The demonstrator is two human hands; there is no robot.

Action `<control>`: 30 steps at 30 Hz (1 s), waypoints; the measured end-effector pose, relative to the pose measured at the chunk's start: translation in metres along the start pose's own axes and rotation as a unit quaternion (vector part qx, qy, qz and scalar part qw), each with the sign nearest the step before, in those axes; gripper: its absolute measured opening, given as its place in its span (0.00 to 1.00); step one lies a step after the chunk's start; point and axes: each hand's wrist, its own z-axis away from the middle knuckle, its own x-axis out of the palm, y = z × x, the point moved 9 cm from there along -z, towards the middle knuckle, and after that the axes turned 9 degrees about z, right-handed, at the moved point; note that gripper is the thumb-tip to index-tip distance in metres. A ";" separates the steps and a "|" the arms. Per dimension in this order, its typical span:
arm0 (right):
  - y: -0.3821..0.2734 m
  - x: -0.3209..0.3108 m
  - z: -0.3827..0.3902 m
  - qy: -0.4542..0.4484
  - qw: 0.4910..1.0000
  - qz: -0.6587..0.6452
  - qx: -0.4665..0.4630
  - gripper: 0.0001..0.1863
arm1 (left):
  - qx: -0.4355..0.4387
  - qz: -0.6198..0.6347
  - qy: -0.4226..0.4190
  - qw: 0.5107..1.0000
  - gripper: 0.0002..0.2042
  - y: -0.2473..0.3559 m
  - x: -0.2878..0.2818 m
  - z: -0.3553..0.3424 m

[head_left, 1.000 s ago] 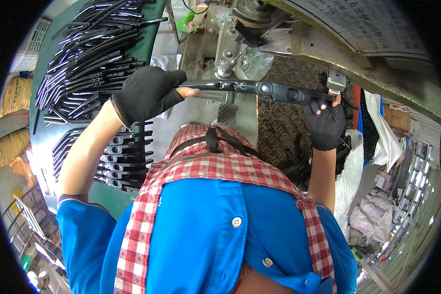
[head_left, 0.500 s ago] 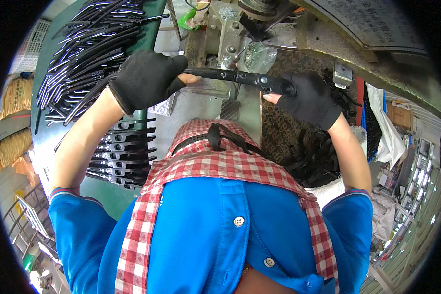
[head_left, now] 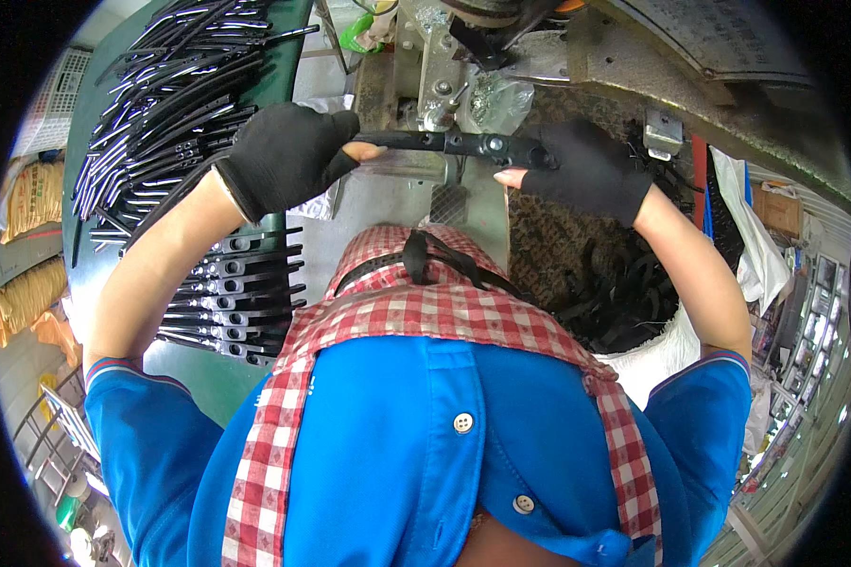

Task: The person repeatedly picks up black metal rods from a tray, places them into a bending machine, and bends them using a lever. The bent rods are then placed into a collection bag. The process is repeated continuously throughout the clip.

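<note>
A black metal tube with a flat, drilled joint piece spans the space in front of me, nearly level. My left hand, in a black glove with the thumb tip bare, is closed around its left part. At the other end, my right hand in a matching glove grips the joint piece, thumb along its near side. A round rivet or pin head shows on that piece just left of the right hand. The gloves cover both ends of my grip.
Loose black tubes are heaped on the green table at left, with a row of flat-ended ones nearer. A machine stands ahead, beside a clear bag of small parts. Black pieces fill a white sack at right.
My right hand has risen slightly, so the joint end sits closer to level. Both hands keep their grip, and the left has barely moved.
</note>
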 end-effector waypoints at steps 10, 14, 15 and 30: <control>0.016 -0.017 0.001 0.091 0.994 0.050 0.043 0.25 | 0.015 -0.018 0.047 0.999 0.20 -0.005 -0.011 -0.022; 0.035 -0.010 -0.007 0.040 0.996 0.018 0.078 0.29 | 0.043 -0.071 0.074 0.994 0.21 -0.008 -0.027 -0.036; 0.035 -0.012 -0.009 0.054 0.995 0.040 0.067 0.29 | 0.050 -0.086 0.079 0.992 0.21 -0.011 -0.028 -0.037; 0.051 0.040 -0.035 -0.078 0.992 -0.019 0.101 0.24 | 0.057 -0.098 -0.027 0.993 0.21 -0.041 0.003 -0.062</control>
